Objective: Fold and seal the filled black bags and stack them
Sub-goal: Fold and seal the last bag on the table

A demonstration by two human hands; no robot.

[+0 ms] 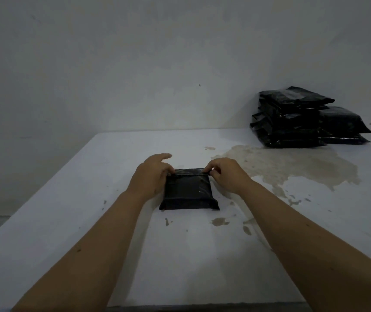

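Flat white painted tabletop [72, 199], scuffed, set against a pale wall

Left hand [152, 174]: at the far left corner of the bag, fingers curled, pinching the flap edge; index finger held straighter, pointing away over the tabletop

Small filled black plastic bag [189, 191]: rectangular, glossy, lying flat near the middle of the tabletop between both hands; top flap folded over along the far edge

Right hand [225, 174]: at the far right corner of the same bag, fingertips curled and pinching the flap edge

Brownish irregular stain [292, 167]: spread on the tabletop right of the bag, smaller spots nearer the front edge

Tall stack of sealed black bags [290, 118]: at the far right of the tabletop by the wall, well apart from the hands

Lower pile of black bags [344, 124]: just beside the tall stack, on its right, touching it
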